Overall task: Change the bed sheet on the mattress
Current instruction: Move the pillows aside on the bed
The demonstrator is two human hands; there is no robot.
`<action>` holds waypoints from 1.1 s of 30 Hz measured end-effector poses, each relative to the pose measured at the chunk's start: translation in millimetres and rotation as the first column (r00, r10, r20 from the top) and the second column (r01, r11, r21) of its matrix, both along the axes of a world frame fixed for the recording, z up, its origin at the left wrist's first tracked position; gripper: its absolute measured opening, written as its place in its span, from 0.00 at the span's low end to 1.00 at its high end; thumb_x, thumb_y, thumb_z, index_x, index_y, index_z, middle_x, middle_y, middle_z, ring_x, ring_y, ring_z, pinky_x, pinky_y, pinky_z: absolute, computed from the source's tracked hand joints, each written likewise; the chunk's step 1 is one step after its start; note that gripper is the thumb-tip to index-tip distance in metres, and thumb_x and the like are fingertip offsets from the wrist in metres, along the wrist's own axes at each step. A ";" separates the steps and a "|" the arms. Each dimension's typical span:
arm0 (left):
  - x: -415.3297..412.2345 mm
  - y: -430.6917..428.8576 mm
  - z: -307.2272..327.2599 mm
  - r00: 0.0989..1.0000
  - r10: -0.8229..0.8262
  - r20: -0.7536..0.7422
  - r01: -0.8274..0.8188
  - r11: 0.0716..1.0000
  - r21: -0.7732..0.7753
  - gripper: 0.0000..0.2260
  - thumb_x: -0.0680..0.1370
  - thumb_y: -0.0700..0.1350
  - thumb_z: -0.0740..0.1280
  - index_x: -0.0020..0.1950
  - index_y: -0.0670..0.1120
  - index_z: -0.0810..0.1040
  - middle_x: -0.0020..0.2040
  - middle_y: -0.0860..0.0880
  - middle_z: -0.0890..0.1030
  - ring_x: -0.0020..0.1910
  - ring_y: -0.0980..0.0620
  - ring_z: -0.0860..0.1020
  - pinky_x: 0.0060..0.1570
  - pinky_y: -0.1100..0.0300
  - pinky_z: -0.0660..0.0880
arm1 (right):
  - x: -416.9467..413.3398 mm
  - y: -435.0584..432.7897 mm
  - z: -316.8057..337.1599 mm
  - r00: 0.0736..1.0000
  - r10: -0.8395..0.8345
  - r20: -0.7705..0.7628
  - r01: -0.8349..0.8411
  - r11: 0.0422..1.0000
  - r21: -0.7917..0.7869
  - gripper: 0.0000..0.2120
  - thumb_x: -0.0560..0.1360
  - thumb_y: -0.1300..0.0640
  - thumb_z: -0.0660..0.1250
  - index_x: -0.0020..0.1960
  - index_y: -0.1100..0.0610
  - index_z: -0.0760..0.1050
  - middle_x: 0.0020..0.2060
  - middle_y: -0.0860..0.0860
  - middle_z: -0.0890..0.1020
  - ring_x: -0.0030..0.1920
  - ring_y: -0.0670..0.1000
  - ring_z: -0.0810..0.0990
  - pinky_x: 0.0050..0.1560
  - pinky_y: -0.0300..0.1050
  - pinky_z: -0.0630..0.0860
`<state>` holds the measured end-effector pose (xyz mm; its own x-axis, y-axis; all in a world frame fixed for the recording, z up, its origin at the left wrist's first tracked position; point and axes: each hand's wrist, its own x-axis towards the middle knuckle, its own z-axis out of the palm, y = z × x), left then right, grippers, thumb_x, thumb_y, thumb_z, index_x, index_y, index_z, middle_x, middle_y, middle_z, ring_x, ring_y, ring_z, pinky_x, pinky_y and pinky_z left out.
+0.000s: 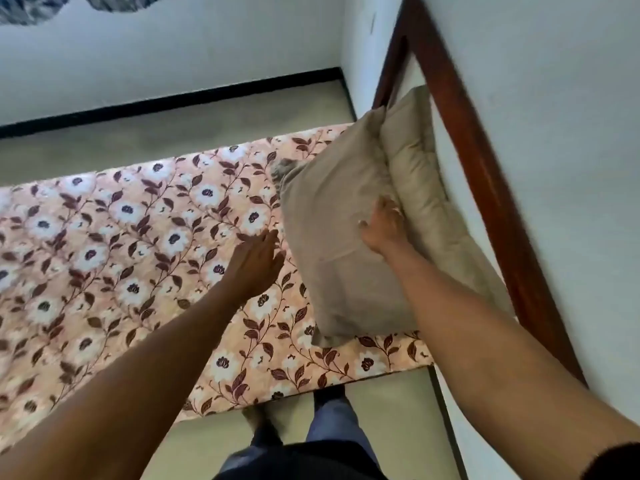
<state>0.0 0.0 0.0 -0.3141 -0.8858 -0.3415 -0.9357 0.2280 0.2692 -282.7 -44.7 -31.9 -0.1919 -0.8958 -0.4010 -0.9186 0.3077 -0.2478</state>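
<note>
A mattress (114, 244) with a peach cover printed with white flowers and brown leaves lies on the floor. Two beige pillows stand on its right end, leaning on the wall. My right hand (382, 228) grips the upper edge of the nearer pillow (332, 244), thumb on its face and fingers tucked between it and the rear pillow (415, 181). My left hand (258, 263) hovers over the mattress just left of that pillow, fingers straight and holding nothing.
A dark wooden door frame (481, 174) runs along the white wall behind the pillows. Pale floor (145, 140) lies beyond the mattress up to a black skirting board. My legs and feet (325, 427) stand at the mattress's near edge.
</note>
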 end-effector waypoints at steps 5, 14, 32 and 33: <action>15.5 12.0 -12.3 0.994 0.098 0.054 -0.101 0.993 0.056 0.25 0.84 0.54 0.57 0.78 0.43 0.61 0.76 0.41 0.69 0.70 0.40 0.72 0.64 0.42 0.74 | -3.2 2.1 -28.3 0.948 -0.313 0.059 0.301 0.941 0.154 0.46 0.77 0.44 0.68 0.80 0.66 0.48 0.78 0.65 0.60 0.76 0.64 0.65 0.74 0.56 0.64; 74.7 66.0 -19.0 0.972 0.208 0.105 -0.219 0.970 0.108 0.25 0.83 0.52 0.61 0.78 0.45 0.62 0.71 0.42 0.73 0.63 0.41 0.76 0.56 0.44 0.77 | 42.3 1.2 -39.6 0.976 -0.194 0.101 0.165 0.955 0.247 0.22 0.76 0.51 0.70 0.65 0.63 0.76 0.65 0.62 0.79 0.65 0.64 0.77 0.62 0.51 0.75; 375.9 210.8 35.8 0.011 0.951 -0.308 -0.867 0.163 0.471 0.40 0.77 0.73 0.57 0.75 0.43 0.68 0.72 0.39 0.73 0.68 0.36 0.73 0.63 0.42 0.71 | 346.1 54.6 163.8 0.330 -0.053 0.943 -0.216 0.968 0.130 0.16 0.70 0.68 0.75 0.57 0.65 0.83 0.51 0.61 0.86 0.49 0.59 0.86 0.51 0.49 0.83; 391.2 216.5 42.4 -0.149 0.919 -0.364 -0.815 0.094 0.572 0.41 0.75 0.75 0.57 0.76 0.46 0.67 0.71 0.39 0.72 0.66 0.36 0.73 0.63 0.41 0.72 | 362.7 61.9 170.6 0.317 -0.073 0.945 -0.204 0.969 0.143 0.15 0.70 0.69 0.73 0.57 0.65 0.83 0.50 0.61 0.86 0.47 0.59 0.86 0.48 0.48 0.83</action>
